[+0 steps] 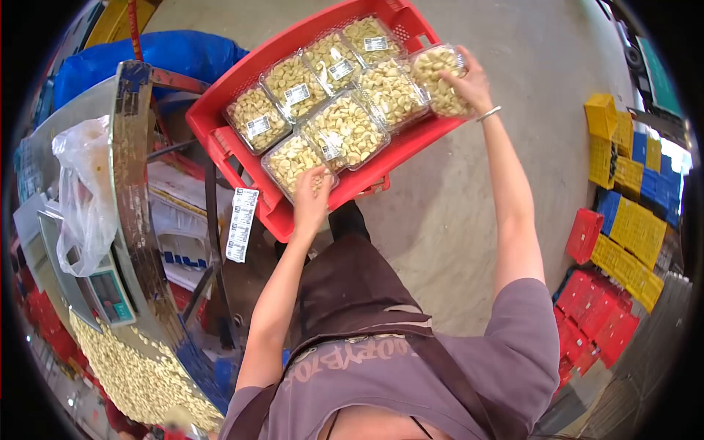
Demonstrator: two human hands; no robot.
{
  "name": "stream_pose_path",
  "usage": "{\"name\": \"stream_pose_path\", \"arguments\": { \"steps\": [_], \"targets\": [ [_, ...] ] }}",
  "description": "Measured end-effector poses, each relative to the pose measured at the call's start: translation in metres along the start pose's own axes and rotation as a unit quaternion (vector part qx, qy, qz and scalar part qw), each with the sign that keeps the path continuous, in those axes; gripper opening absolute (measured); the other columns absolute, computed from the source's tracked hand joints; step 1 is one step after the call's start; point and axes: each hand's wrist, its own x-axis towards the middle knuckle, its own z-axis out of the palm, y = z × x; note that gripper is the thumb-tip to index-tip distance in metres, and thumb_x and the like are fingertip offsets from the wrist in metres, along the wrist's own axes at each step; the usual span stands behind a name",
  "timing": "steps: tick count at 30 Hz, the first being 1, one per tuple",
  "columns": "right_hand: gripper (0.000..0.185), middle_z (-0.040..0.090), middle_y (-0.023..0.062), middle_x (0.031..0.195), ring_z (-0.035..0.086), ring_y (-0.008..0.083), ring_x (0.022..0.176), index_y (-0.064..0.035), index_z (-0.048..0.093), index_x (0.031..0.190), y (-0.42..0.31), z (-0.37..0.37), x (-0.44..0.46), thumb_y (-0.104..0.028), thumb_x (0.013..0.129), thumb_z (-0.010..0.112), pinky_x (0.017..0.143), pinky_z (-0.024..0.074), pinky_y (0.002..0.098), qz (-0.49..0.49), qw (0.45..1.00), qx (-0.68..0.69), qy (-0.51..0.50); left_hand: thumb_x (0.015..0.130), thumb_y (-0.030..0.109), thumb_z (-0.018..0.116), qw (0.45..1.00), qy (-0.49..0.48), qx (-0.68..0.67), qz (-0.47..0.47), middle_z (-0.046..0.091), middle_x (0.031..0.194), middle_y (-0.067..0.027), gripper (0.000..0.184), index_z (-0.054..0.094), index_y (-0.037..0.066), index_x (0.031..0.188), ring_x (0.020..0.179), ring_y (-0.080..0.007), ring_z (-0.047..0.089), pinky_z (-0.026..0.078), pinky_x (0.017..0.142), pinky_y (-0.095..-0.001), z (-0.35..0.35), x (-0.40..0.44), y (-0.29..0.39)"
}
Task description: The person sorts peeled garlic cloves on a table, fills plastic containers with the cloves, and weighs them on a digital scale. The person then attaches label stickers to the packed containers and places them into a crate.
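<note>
My right hand [469,82] is wrapped around a clear plastic box [440,70] of pale pieces that look like peeled garlic cloves. This box is at the right end of a red crate [308,37]. Over the crate's near left part, my left hand [313,196] has its fingers closed on the near edge of another filled clear box [288,160]. Between the hands lie two more filled boxes, one of them a clear box [348,128] with a label. Behind them is a row of several labelled boxes [293,88]. A strip of printed labels [242,225] hangs beside the crate's left corner.
At the left stands a worn-edged metal table [126,169] with a plastic bag [86,194] and a scale [110,293]. Loose pale pieces [139,374] are heaped below. Stacked yellow crates [636,227] and red crates [598,319] stand on the right.
</note>
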Motion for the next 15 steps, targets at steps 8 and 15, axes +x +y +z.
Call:
{"name": "stream_pose_path", "arguments": {
  "steps": [8,15],
  "targets": [
    [0.067,0.057,0.0104,0.118,0.056,0.0181,0.102,-0.0013,0.039,0.133,0.065,0.056,0.058,-0.029,0.08,0.069,0.09,0.0444,0.0292,0.097,0.888,0.346,-0.286,0.087,0.014,0.056,0.944,0.216,0.246,-0.045,0.045,0.122,-0.0207,0.038,0.048,-0.002,0.12,0.11,-0.0307,0.046,0.035,0.094,-0.0394,-0.112,-0.009,-0.076],
    [0.059,0.05,0.019,0.125,0.05,0.0317,0.114,-0.0016,0.047,0.126,0.062,0.077,0.047,-0.035,0.081,0.065,0.093,0.0422,0.0373,0.014,0.981,0.034,-0.191,0.088,0.019,0.059,0.959,0.022,-0.066,-0.274,0.064,0.092,-0.008,0.035,0.053,-0.005,0.112,0.081,-0.0114,0.059,0.046,0.07,-0.0246,-0.153,-0.007,-0.139]
  ]
}}
